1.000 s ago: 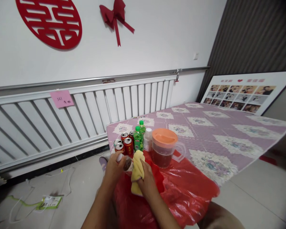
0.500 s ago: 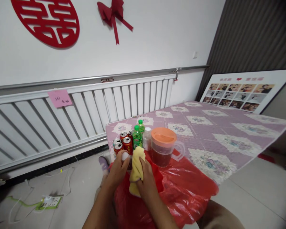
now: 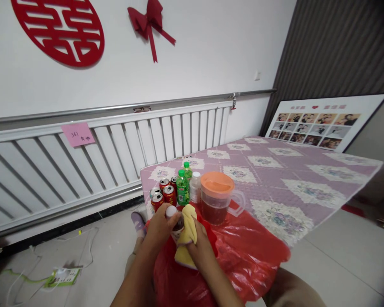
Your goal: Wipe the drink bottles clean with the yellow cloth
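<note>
My left hand point(image 3: 160, 226) is closed around a small bottle point(image 3: 178, 226) with a white cap and dark contents, held tilted above the red plastic sheet point(image 3: 243, 251). In my right hand point(image 3: 200, 243) is a bunched yellow cloth point(image 3: 189, 224), pressed against the bottle's side. Just beyond my hands stand several red drink cans point(image 3: 169, 195), two green-capped bottles point(image 3: 182, 187) and a clear bottle with a white cap point(image 3: 195, 187). To their right is a clear pitcher point(image 3: 215, 207) with an orange lid and brownish liquid inside.
A purple flowered cloth point(image 3: 269, 179) covers the table. Behind it runs a white radiator point(image 3: 115, 149) with a pink note point(image 3: 78, 134). A photo board point(image 3: 323, 119) leans at the right. On the floor at left lies a power strip point(image 3: 62, 277) with loose cables.
The bottle in my left hand has risen slightly and shows more of its body. The cloth in my right hand has shifted along with it. The view has moved a little.
</note>
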Tool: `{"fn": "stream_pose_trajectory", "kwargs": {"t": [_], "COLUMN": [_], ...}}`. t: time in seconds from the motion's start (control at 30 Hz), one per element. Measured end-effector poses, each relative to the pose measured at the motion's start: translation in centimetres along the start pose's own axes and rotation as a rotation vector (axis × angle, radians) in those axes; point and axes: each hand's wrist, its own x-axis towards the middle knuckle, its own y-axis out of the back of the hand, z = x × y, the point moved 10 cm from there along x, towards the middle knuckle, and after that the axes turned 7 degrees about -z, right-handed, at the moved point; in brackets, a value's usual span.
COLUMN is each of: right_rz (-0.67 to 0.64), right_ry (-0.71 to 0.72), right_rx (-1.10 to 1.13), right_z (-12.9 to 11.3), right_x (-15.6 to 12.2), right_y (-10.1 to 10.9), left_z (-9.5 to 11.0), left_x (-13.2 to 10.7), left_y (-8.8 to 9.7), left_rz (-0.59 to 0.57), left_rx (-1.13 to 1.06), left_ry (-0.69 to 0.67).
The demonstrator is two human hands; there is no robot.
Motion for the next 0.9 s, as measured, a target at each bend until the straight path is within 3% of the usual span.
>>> {"fn": "stream_pose_trajectory", "kwargs": {"t": [0.2, 0.33, 0.57, 0.73, 0.9], "right_rz": [0.077, 0.106, 0.011, 0.015, 0.098], "right_ry": [0.078, 0.115, 0.03, -0.003, 0.056], "right_rx": [0.008, 0.005, 0.033, 0.019, -0.005], "right_z": [-2.5, -3.9, -0.7, 0.5, -1.8], "right_x": [-0.9, -0.7, 0.1, -0.3, -1.1], "right_y": [1.1, 1.7, 1.4, 1.1, 1.2], "left_z": [1.2, 1.7, 1.3, 0.4, -0.1], "left_x": [0.4, 0.3, -1.1, -0.9, -1.0], "left_y": [-0.6, -1.7, -2.9, -2.7, -3.1], "left_rz": [0.009, -0.036, -0.268, -0.228, -0.137], "left_rx": [0.095, 0.009, -0.42, -0.528, -0.529], "left_ry": [0.007, -0.032, -0.057, -0.033, 0.01]}}
